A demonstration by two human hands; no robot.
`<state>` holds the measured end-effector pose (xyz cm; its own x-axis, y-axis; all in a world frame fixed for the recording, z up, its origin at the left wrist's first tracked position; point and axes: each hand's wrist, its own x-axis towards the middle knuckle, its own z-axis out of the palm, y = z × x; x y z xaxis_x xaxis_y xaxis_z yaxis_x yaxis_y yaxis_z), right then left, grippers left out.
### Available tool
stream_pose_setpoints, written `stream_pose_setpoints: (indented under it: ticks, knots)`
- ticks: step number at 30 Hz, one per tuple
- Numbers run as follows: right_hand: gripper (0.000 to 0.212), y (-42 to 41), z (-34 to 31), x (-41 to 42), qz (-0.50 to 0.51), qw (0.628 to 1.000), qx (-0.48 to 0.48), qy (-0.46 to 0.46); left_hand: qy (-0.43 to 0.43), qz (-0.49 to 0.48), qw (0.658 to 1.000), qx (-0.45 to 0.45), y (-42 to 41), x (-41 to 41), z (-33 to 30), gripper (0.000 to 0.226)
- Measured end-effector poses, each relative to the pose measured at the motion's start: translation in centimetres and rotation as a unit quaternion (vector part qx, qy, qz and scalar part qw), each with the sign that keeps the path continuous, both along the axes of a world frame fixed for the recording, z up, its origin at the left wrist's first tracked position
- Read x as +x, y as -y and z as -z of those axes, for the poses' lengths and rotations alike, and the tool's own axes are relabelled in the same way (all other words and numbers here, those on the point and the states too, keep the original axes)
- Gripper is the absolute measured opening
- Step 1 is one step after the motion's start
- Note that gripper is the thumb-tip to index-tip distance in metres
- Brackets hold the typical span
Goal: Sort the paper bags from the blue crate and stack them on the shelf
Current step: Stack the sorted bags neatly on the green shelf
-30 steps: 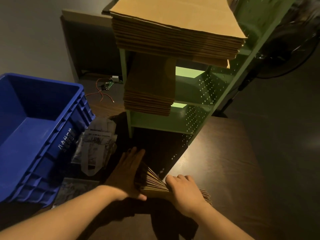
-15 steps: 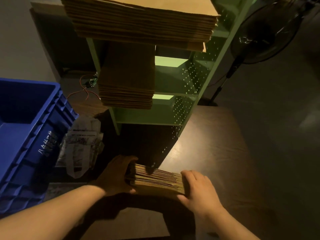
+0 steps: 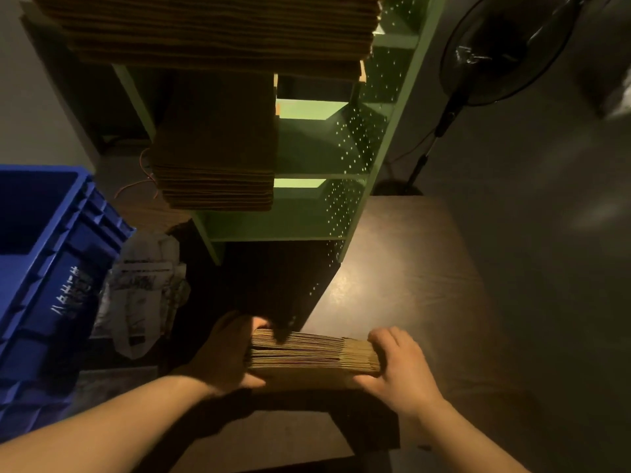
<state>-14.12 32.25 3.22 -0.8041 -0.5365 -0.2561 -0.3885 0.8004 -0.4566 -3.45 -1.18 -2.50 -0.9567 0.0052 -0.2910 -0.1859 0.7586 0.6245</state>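
Two hands clamp one bundle of flat brown paper bags (image 3: 312, 356) low in the frame, centre. Left hand (image 3: 225, 356): fingers curled over the bundle's far left edge, thumb under the near edge. Right hand (image 3: 397, 365): fingers curled on the right end, thumb below. Bundle shows layered, slightly fanned kraft edges; whether it rests on the dark wood-grain table (image 3: 409, 268) cannot be told.

Green shelf unit (image 3: 341, 158), matte metal, side panel perforated with small holes, stands at upper centre. Middle shelf carries a neat rectangular stack of brown bags (image 3: 218, 158). Higher up, top edge of frame, sits a wider, thicker stack (image 3: 218, 32), edges ribbed.

Blue crate (image 3: 51, 268), rigid moulded plastic with ribbed walls and white lettering, at left. Crumpled white printed plastic bags (image 3: 146, 291) lie between crate and shelf. Black pedestal fan (image 3: 495, 52) in the upper right.
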Motion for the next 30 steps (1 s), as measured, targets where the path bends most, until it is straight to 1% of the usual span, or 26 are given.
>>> stream_pose_setpoints:
  ticks: [2, 3, 8, 12, 15, 16, 17, 18, 19, 20, 22, 23, 24, 25, 26, 27, 29, 30]
  knots:
    - [0.057, 0.6, -0.6, -0.3, -0.069, 0.993, 0.083, -0.057, -0.001, -0.009, 1.000, 0.009, 0.2, 0.1, 0.5, 0.084]
    - [0.056, 1.2, -0.8, -0.3, -0.085, 0.989, 0.101, -0.066, -0.003, -0.011, 1.000, 0.009, 0.2, 0.1, 0.5, 0.082]
    - [0.055, 5.3, -0.6, 0.2, -0.139, 0.977, 0.128, -0.098, -0.035, -0.010, 0.999, -0.011, -0.3, 0.3, 0.2, 0.080]
    - [0.049, 7.3, 0.1, 0.3, -0.169, 0.970, 0.132, -0.119, -0.026, -0.020, 0.999, -0.013, -0.6, 0.3, -0.2, 0.077]
    - [0.034, 7.1, 0.2, 0.2, -0.175, 0.969, 0.122, -0.121, -0.015, -0.022, 0.999, -0.040, -1.4, 0.2, -1.3, 0.077]
    - [0.029, 6.9, 0.1, 0.1, -0.175, 0.970, 0.117, -0.122, -0.005, -0.024, 0.999, -0.035, -1.8, 0.2, -1.7, 0.078]
    - [0.026, 6.7, -0.1, -0.1, -0.176, 0.970, 0.113, -0.123, 0.024, -0.030, 0.999, -0.013, -2.4, 0.2, -2.4, 0.078]
    - [0.024, 6.5, -0.2, -0.3, -0.178, 0.971, 0.109, -0.119, 0.061, -0.034, 0.997, 0.027, -3.0, 0.2, -3.0, 0.081]
    - [0.021, 6.3, -0.3, -0.5, -0.181, 0.972, 0.101, -0.114, 0.094, -0.034, 0.993, 0.057, -3.6, 0.1, -3.7, 0.087]
    - [0.020, 6.0, -0.4, -0.7, -0.181, 0.973, 0.091, -0.105, 0.106, -0.026, 0.992, 0.070, -3.9, -0.2, -4.1, 0.095]
    - [0.025, 5.2, -1.0, -1.3, -0.178, 0.977, 0.069, -0.091, 0.173, 0.008, 0.982, 0.071, -3.8, -0.9, -6.3, 0.114]
    - [0.029, 4.6, -1.3, -1.6, -0.176, 0.979, 0.056, -0.084, 0.223, 0.027, 0.968, 0.110, -3.4, -1.3, -7.7, 0.117]
    - [0.032, 4.2, -1.9, -1.9, -0.175, 0.981, 0.043, -0.070, 0.260, 0.036, 0.949, 0.174, -2.8, -1.8, -9.0, 0.114]
    - [0.031, 3.8, -2.5, -2.3, -0.176, 0.983, 0.030, -0.047, 0.273, 0.037, 0.934, 0.229, -2.4, -2.1, -10.0, 0.103]
    - [0.027, 3.6, -3.1, -2.7, -0.178, 0.984, 0.019, -0.018, 0.269, 0.029, 0.927, 0.259, -2.0, -2.3, -10.3, 0.089]
    - [0.021, 3.4, -3.7, -3.2, -0.183, 0.983, 0.009, 0.010, 0.259, 0.009, 0.923, 0.285, -1.6, -2.6, -11.1, 0.082]
    - [0.017, 3.2, -4.5, -3.9, -0.175, 0.982, -0.011, 0.065, 0.251, -0.061, 0.896, 0.362, -0.7, -3.0, -11.5, 0.084]
    - [0.016, 3.1, -4.9, -4.4, -0.156, 0.983, -0.032, 0.093, 0.229, -0.102, 0.880, 0.404, -0.4, -3.4, -12.1, 0.085]
